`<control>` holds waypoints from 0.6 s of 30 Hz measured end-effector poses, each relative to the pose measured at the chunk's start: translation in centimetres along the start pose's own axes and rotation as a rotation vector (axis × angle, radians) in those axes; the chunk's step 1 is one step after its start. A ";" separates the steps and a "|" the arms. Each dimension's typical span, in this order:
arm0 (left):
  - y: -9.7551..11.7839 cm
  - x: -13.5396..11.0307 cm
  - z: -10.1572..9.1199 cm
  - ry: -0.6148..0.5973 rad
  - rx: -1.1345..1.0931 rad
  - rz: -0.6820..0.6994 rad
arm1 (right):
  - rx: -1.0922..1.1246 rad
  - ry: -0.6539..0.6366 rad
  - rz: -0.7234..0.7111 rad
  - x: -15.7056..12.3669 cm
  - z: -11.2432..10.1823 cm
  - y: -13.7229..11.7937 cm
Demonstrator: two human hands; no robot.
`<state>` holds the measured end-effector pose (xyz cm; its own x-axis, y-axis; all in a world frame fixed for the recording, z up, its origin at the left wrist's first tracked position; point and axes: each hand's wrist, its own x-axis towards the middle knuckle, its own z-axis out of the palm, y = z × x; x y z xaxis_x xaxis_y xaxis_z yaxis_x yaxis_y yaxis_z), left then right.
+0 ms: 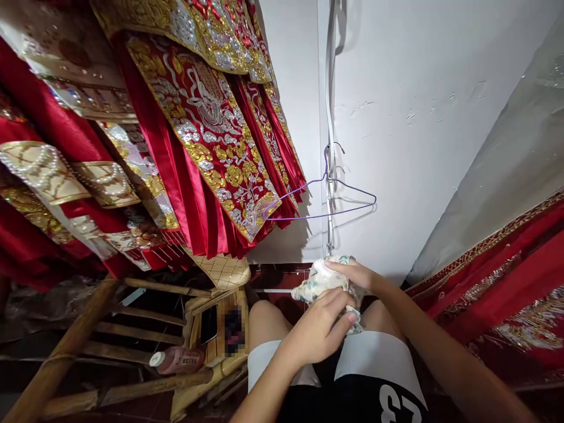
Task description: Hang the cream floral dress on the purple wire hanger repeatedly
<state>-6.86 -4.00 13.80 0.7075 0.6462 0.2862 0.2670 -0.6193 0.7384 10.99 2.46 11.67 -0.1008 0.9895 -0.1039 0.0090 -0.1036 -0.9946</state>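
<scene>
A cream cloth with a blue-green print [320,286] is bunched up over my knees, with a plain white patch showing near its top. My left hand [324,326] is closed on its near side, thumb and fingers pinching a fold. From the right, my right hand [355,274] grips the upper edge, its fingers partly hidden by the cloth. Both hands are close together. What lies inside the bundle, if anything, cannot be seen. A thin white rod [275,291] shows just left of the cloth; I cannot tell whether they are joined.
A purple wire hanger [352,202] hangs ahead against the white wall [409,70]. Red embroidered costumes [233,164] fill the left side, and red cloth [520,282] hangs at right. A bamboo chair [220,341] at lower left bears a pink bottle [178,359] and a phone [209,323].
</scene>
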 end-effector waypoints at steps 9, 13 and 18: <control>-0.2 2.2 -5.7 0.367 -0.025 0.058 | 0.253 -0.127 -0.038 -1.7 2.4 -3.6; -1.0 4.3 -6.8 0.241 -0.178 0.108 | 0.092 -0.414 0.135 -3.2 3.0 -6.1; -3.7 4.4 -6.0 -0.120 -0.223 -0.063 | -0.353 -0.833 0.079 -4.0 0.7 -9.9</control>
<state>-8.70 3.78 16.01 0.7698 0.6151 0.1705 0.1718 -0.4570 0.8727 10.60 -0.58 21.92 -0.7724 0.5733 -0.2733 0.3369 0.0050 -0.9415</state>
